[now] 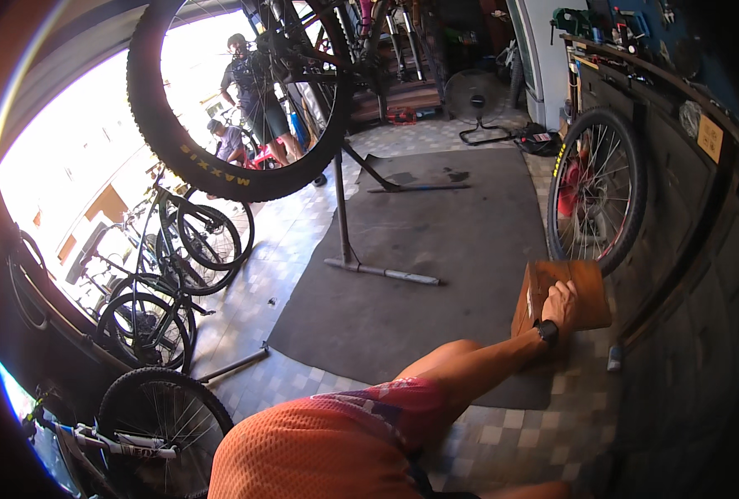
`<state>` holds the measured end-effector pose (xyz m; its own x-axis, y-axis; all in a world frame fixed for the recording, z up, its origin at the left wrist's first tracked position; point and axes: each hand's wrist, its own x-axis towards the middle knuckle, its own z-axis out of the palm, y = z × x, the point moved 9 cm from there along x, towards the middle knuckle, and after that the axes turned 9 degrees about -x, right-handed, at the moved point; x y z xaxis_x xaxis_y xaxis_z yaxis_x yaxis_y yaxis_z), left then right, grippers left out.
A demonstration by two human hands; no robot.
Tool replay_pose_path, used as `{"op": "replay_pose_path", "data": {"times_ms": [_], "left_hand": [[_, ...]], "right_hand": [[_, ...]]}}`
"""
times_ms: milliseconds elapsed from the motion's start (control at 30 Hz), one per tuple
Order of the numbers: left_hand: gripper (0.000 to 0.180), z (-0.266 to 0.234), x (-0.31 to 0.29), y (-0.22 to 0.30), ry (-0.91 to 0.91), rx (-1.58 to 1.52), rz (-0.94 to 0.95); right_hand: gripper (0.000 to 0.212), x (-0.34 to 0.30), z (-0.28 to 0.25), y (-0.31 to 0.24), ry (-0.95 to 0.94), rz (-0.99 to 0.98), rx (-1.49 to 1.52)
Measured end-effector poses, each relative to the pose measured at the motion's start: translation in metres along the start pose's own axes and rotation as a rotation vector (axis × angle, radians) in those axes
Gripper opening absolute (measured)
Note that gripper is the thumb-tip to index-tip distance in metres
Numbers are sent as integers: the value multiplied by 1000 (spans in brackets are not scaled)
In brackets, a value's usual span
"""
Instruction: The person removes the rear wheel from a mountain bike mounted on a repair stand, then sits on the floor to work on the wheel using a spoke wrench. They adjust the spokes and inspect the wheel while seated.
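Note:
My left hand point(560, 304), with a dark watch on its wrist, reaches far across to the right. Its fingers are bent and closed on the top of a low brown wooden box point(590, 287), which looks tilted at the right edge of a dark mat point(419, 324). Whether the box is a stool cannot be told. My right hand does not show clearly; only a blurred strip of skin lies at the lower edge. Right behind the box stands a loose bicycle wheel point(558, 218) with a knobbly tyre.
A bicycle hangs on a repair stand point(342, 208) whose legs spread over the mat. Several bicycles point(157, 274) line the left side, and a front wheel point(116, 407) is at lower left. A workbench point(644, 71) runs along the right. A fan point(473, 96) and two people point(257, 91) are farther back.

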<state>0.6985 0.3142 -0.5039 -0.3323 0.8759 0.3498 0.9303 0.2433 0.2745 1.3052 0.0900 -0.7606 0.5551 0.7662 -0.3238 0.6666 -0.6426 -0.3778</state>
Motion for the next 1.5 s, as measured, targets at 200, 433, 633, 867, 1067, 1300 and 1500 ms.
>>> {"op": "replay_pose_path", "data": {"times_ms": [200, 433, 633, 867, 1067, 1300, 1500], "left_hand": [[37, 19, 7, -19, -147, -100, 91], [33, -79, -72, -55, -552, -1626, -309], [59, -276, -137, 1, -670, -1109, -255], [50, -460, -10, 32, -558, -872, -5], [31, -518, 92, 17, -348, -1279, -451], [36, -550, 145, 4, -125, -2162, -943], [31, -673, 191, 9, -21, -1683, -559]], "right_hand": [[25, -28, -11, -47, -94, 35, 305], [24, -229, -12, -290, -576, -40, 953], [22, -369, 2, -415, -911, -182, 1172], [28, -394, -125, -527, -974, -84, 682], [23, -409, -313, -681, -991, -18, 900], [28, -374, -390, -780, -867, -518, 633], [32, -412, -443, -847, -989, -746, 602]]}}
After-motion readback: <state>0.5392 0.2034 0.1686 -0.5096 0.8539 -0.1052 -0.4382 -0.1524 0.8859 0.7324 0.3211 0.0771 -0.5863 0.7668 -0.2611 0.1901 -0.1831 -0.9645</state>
